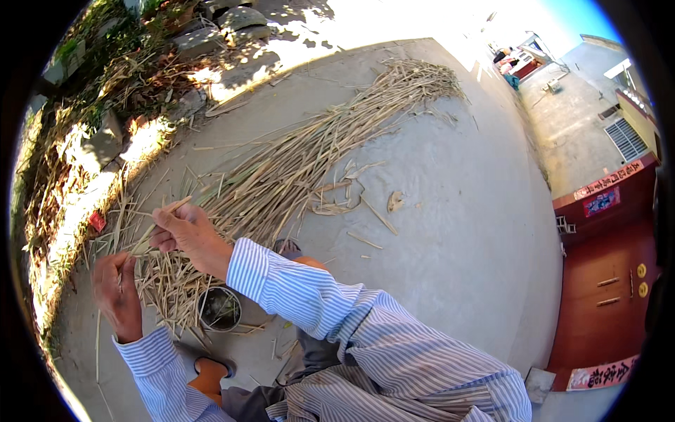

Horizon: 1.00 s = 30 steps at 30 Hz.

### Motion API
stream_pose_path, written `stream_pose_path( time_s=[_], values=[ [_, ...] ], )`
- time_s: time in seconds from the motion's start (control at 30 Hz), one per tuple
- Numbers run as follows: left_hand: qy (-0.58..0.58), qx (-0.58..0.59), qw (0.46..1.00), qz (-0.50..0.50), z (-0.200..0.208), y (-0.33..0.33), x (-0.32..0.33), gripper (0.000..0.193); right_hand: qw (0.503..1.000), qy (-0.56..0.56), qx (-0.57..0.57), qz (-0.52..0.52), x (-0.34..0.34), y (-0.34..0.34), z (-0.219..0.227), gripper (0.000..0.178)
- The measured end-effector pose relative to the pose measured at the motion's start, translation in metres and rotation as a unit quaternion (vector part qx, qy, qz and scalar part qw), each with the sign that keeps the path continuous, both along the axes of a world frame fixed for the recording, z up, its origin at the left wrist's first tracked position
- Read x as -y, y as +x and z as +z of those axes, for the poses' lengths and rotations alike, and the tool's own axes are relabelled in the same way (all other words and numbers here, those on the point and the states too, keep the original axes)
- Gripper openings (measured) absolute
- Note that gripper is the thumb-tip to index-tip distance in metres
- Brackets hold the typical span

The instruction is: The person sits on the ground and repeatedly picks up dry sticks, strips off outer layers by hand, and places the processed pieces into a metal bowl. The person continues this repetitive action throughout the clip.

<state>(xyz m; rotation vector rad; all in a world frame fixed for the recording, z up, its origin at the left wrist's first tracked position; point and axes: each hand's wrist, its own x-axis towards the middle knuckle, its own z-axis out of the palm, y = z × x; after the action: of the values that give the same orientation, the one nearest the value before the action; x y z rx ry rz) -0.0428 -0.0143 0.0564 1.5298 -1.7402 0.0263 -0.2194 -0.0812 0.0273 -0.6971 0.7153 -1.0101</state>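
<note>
My right hand point(188, 235) is closed in a pinch around a dry, tan plant stalk point(177, 205), whose short end sticks up past the fingers. Lower and to the left, my left hand point(118, 292) is closed too, thumb against fingers, at what looks like the other end of the same stalk. Beneath and beyond the hands, a large pile of long dry stalks point(302, 158) is spread over the concrete. Shorter cut stalks point(167, 285) lie heaped near my feet. Beside that heap stands a round, dark container point(219, 309); its contents are hard to make out.
Grey concrete ground point(450, 232) stretches to the right. Dry leaf litter and stone blocks point(242, 21) line the left and far-left edge. A few loose husks point(395, 202) lie right of the pile. A red-brown double door point(608, 302) is set in the wall at far right.
</note>
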Motion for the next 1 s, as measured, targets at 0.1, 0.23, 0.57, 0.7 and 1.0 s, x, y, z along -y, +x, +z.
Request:
stream_pose_path(
  time_s=[0.1, 0.23, 0.57, 0.7, 1.0],
  values=[
    [0.108, -0.266, 0.958, 0.026, -0.019, 0.021, -0.002, 0.012, 1.0, 0.015, -0.009, -0.012, 0.002, 0.002, -0.016, 0.041],
    [0.039, -0.238, 0.966, 0.096, -0.005, 0.06, 0.001, 0.019, 0.999, 0.028, 0.004, -0.022, -0.003, 0.003, -0.016, 0.039],
    [0.097, 0.042, 0.994, 0.035, -0.016, 0.069, -0.003, 0.018, 0.999, 0.033, 0.029, -0.026, 0.016, 0.002, -0.009, 0.037],
    [0.138, -0.037, 0.988, 0.066, -0.019, 0.073, -0.006, 0.021, 0.999, 0.025, 0.044, -0.02, 0.016, 0.005, -0.009, 0.036],
    [0.226, 0.176, 0.952, 0.111, 0.001, 0.075, -0.025, 0.022, 0.998, 0.043, 0.029, -0.026, 0.014, 0.008, -0.005, 0.031]
  ],
)
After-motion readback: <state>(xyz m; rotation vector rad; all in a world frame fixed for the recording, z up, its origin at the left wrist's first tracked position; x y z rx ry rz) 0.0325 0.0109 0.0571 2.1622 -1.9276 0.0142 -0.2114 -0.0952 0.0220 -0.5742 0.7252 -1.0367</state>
